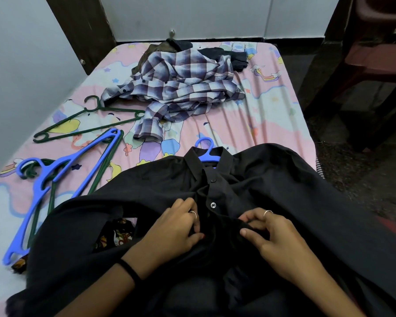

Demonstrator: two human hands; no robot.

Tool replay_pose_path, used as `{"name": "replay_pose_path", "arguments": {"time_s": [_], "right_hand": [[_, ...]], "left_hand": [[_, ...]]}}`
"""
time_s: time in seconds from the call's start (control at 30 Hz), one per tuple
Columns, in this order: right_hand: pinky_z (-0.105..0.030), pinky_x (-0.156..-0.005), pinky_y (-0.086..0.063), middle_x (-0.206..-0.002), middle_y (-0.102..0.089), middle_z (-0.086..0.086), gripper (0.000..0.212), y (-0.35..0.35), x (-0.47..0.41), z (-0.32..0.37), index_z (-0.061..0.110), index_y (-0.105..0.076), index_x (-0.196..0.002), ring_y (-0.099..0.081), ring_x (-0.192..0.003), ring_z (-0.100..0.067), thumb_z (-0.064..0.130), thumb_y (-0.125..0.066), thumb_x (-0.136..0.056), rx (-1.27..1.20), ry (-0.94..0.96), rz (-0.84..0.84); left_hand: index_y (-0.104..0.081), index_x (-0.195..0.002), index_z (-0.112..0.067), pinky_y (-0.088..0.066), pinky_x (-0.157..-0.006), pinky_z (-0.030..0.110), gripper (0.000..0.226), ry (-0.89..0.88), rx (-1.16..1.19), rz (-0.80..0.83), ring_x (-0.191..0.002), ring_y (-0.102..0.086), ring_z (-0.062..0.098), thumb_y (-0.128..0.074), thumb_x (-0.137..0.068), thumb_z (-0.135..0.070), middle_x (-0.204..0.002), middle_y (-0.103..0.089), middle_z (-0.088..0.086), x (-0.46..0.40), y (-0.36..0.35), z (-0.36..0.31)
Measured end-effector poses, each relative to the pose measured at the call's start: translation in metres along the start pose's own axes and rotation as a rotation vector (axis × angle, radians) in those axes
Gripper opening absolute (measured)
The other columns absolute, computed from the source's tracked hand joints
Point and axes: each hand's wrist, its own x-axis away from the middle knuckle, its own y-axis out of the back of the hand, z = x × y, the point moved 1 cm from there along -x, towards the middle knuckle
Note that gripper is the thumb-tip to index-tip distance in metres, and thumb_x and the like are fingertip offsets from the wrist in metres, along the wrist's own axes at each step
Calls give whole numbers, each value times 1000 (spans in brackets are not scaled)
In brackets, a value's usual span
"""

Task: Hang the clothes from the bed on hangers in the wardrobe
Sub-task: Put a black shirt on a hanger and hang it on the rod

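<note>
From my head view, the black shirt (249, 179) lies on the bed (272, 110) with a blue hanger (207, 154) in its collar. My left hand (174, 227) and right hand (270, 234) each pinch its front edge. I think I am buttoning it, so next a button must go through its hole.

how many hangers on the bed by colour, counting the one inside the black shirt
Blue hangers: 2, one loose at the left, one inside the black shirt with only its hook showing
Green hangers: at least 2, one lying alone, one under the loose blue hanger; whether more are stacked there cannot be told
Total: at least 4
</note>
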Motion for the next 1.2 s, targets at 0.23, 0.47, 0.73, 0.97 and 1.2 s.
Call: {"name": "replay_pose_path", "arguments": {"time_s": [0.23,0.47,0.73,0.97,1.2], "right_hand": [[-29,-74,-54,-84,-71,13,14,-8,-2,-10,32,-64,-88,-66,-74,-2,18,-67,-88,-50,-49,68],[-26,-71,-52,-80,-72,9,13,-11,-6,-20,28,-65,-89,-66,-71,-4,15,-67,-88,-96,-106,82],[-30,-69,-51,-76,-72,3,5,-16,-6,-22,23,-64,-85,-63,-64,-8,20,-68,-87,-106,-177,96],[-21,-63,-46,-69,-66,-1,6,-1,10,-1,11,-72,-74,-58,-65,-10,12,-75,-80,-511,-293,107],[-15,-48,-44,-62,-56,-4,5,18,22,28,2,-64,-80,-51,-51,-7,3,-69,-81,-684,-298,213]], "left_hand": [[-59,-98,-23,-39,-94,33,17,12,-58,36,-110,-38,11,-55,-90,-37,-113,-41,-8,8,-16,-6],[-62,-104,-18,-41,-85,33,28,60,-260,12,-109,-48,19,-64,-85,-38,-115,-50,-2,14,-31,-7],[-59,-59,-24,-45,-45,25,38,44,-295,-4,-62,-59,14,-90,-40,-35,-71,-56,-7,20,-38,-1],[-51,-75,-20,-52,-57,36,23,117,28,-288,-68,-57,21,-73,-77,-12,-74,-52,-5,43,3,-19],[-64,-72,-18,-47,-58,13,14,287,699,-364,-58,-60,4,-72,-80,-9,-62,-64,-4,56,43,-53]]}}
